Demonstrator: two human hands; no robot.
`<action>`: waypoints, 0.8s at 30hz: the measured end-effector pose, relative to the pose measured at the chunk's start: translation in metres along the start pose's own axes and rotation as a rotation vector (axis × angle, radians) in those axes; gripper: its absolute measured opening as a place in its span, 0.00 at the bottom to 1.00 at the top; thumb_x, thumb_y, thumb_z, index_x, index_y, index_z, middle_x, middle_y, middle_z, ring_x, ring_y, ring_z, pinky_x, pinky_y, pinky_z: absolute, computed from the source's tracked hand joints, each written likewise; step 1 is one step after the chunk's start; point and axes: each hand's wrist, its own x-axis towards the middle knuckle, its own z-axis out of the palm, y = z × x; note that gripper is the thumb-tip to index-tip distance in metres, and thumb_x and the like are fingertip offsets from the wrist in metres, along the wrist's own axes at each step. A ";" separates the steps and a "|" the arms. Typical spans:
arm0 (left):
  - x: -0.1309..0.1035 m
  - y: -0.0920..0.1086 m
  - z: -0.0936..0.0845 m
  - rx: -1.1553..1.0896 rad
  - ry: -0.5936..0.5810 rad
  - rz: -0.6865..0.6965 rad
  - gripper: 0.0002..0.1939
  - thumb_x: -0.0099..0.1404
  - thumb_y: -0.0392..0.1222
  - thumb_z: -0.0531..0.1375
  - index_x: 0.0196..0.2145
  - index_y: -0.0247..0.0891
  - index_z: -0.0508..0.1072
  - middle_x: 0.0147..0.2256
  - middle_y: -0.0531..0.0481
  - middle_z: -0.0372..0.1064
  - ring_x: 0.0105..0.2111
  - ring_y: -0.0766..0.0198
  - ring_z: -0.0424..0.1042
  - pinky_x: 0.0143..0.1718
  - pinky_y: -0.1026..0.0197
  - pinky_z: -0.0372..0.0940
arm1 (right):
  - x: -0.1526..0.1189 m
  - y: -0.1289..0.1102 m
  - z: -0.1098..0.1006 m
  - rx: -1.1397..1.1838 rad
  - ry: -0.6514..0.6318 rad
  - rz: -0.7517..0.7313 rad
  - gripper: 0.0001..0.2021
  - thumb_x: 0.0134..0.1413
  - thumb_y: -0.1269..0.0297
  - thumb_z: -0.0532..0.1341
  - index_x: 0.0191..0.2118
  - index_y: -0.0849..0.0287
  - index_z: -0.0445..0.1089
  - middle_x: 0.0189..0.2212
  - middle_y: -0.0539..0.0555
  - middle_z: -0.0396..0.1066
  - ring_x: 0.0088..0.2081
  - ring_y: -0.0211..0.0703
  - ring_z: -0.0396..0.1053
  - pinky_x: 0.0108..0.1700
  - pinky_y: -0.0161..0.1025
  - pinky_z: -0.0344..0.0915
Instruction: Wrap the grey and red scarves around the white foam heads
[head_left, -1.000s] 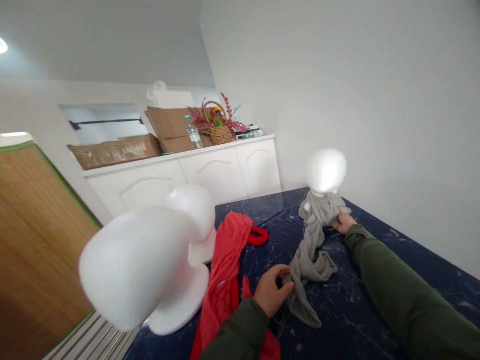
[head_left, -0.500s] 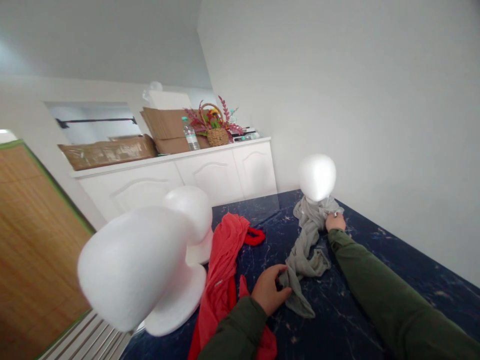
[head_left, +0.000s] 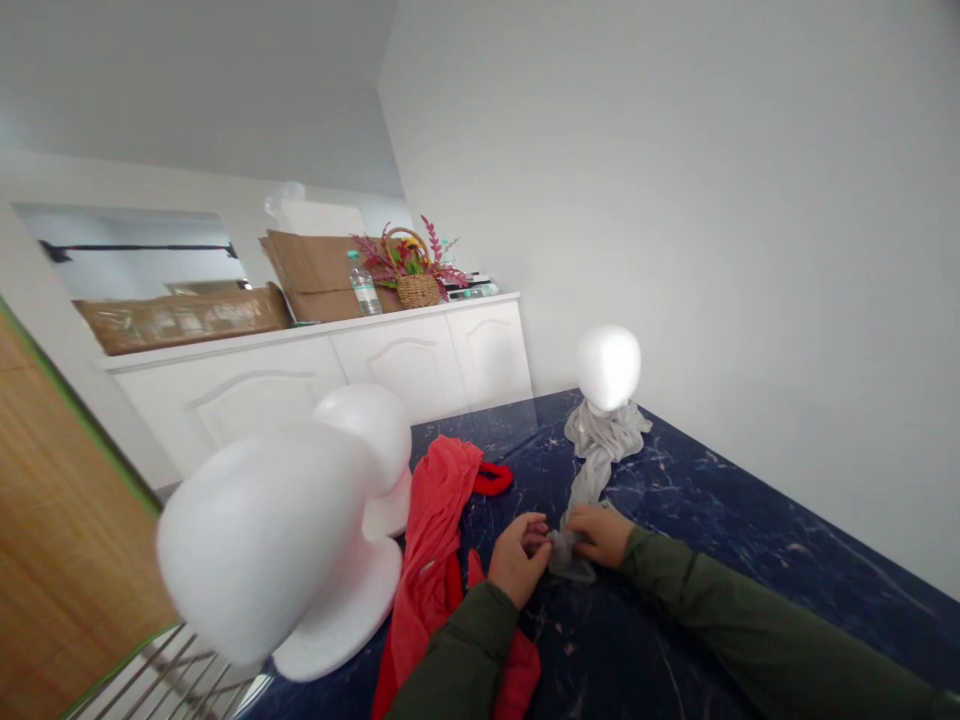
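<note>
Scarf (head_left: 592, 476), grey, already wraps the far white head's base (head_left: 609, 366) on the desk (head_left: 720, 500). Its tail is unwrapped — right hand (head_left: 602, 535) pinching it, left hand (head_left: 517, 562) touching, grip unclear. Red cloth (head_left: 439, 510) lies unwrapped.

On the blue marbled tabletop (head_left: 697, 500), long red cloth (head_left: 435, 510) lay between rounded white foam heads (head_left: 259, 530), left, and long grey cloth (head_left: 592, 472), right.

We note open tabletop (head_left: 679, 490) right of and beyond our right fingers (head_left: 583, 526). Left of our left fingers (head_left: 534, 530), red cloth (head_left: 435, 520) and two white heads (head_left: 262, 540) block passage; straight ahead, grey cloth (head_left: 592, 478) and a third head (head_left: 609, 368) obstruct.
</note>
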 end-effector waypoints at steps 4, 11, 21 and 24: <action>-0.001 0.008 -0.012 0.282 0.129 0.186 0.17 0.52 0.32 0.53 0.42 0.35 0.65 0.37 0.45 0.67 0.35 0.64 0.68 0.40 0.58 0.63 | -0.007 0.041 -0.027 -0.104 0.199 0.407 0.13 0.43 0.70 0.53 0.37 0.60 0.70 0.37 0.57 0.68 0.42 0.44 0.64 0.45 0.37 0.57; 0.007 0.023 -0.080 1.003 0.389 0.080 0.18 0.56 0.36 0.49 0.46 0.31 0.63 0.43 0.38 0.64 0.44 0.53 0.64 0.46 0.54 0.58 | -0.043 0.101 -0.068 -0.222 0.470 0.817 0.22 0.47 0.63 0.51 0.48 0.69 0.64 0.48 0.66 0.62 0.48 0.55 0.60 0.49 0.46 0.55; 0.003 0.001 -0.130 1.059 0.383 -0.506 0.11 0.57 0.40 0.50 0.32 0.32 0.68 0.34 0.33 0.68 0.37 0.45 0.68 0.36 0.48 0.60 | -0.020 0.025 -0.033 -0.243 0.560 0.429 0.20 0.49 0.58 0.52 0.46 0.63 0.66 0.51 0.64 0.58 0.54 0.54 0.52 0.53 0.51 0.50; 0.006 0.011 -0.133 0.930 0.512 -0.428 0.16 0.60 0.43 0.44 0.37 0.33 0.66 0.32 0.35 0.68 0.35 0.47 0.68 0.35 0.47 0.60 | -0.014 -0.006 -0.025 -0.082 0.514 0.220 0.18 0.49 0.59 0.52 0.45 0.62 0.66 0.50 0.63 0.59 0.52 0.51 0.55 0.53 0.50 0.51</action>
